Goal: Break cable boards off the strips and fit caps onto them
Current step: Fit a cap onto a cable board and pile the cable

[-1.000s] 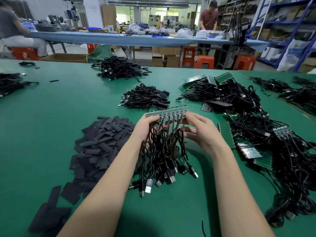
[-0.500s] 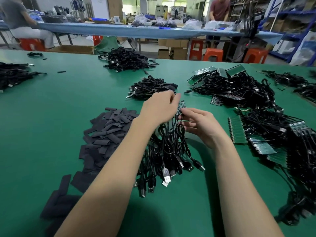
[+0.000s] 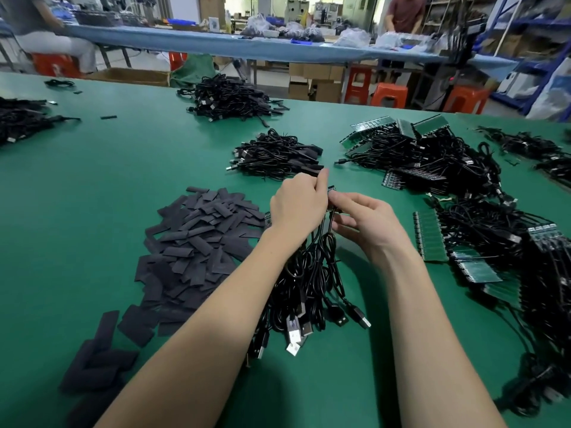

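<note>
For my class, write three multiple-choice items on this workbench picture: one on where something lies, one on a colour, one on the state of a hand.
1. Where does the pile of black caps lie relative to the left hand?
A. to its left
B. to its right
C. on the far blue table

2. What colour is the table under the hands?
A. white
B. green
C. red

3. What is the right hand doing?
A. lying flat on the table
B. pinching the board strip
C. lifting a stool

Answers:
1. A, the caps lie left of the hand.
2. B, the bare surface is green.
3. B, its fingertips close on the strip's end above the hanging cables.
</note>
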`<control>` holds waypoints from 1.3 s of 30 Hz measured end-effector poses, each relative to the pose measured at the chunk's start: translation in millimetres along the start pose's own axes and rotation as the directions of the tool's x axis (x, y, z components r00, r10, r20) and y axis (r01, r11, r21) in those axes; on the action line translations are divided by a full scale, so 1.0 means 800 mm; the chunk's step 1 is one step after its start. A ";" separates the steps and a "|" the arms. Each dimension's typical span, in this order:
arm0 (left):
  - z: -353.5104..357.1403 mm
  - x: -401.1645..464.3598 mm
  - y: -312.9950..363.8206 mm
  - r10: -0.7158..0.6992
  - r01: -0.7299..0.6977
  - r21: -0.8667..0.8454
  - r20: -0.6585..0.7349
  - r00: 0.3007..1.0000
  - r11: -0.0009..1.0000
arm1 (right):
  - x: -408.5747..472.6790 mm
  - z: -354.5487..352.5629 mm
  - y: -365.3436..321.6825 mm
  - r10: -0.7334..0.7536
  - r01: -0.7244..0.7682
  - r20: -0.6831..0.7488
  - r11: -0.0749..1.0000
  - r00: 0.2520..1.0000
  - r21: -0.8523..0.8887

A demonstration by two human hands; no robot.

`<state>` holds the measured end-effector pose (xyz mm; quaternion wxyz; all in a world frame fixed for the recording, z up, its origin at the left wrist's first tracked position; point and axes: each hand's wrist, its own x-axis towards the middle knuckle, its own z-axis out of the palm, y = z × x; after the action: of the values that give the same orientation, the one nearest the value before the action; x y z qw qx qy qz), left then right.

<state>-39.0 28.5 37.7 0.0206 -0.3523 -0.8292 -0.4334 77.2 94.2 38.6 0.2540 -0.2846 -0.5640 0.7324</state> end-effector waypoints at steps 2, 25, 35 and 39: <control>0.001 -0.002 0.003 -0.006 0.006 -0.024 -0.010 1.000 1.000 | -0.001 0.001 -0.002 -0.002 0.002 -0.014 1.000 1.000 0.021; 0.007 -0.003 0.008 0.058 -0.081 -0.384 -0.070 0.996 0.920 | -0.018 0.009 -0.007 0.277 -0.305 0.128 0.836 0.952 0.456; -0.016 0.004 0.011 0.145 -0.111 -0.245 0.125 0.981 0.963 | -0.037 -0.018 -0.061 0.129 -0.159 0.115 0.939 0.985 0.306; -0.033 -0.010 0.033 0.090 0.311 -0.699 0.472 0.877 0.644 | -0.033 -0.006 -0.070 0.004 -0.019 0.082 0.983 0.997 0.181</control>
<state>-24.3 14.4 69.7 -0.3553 -0.3682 -0.5715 -0.6415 102.5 92.1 95.3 0.2518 -0.2335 -0.5030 0.7931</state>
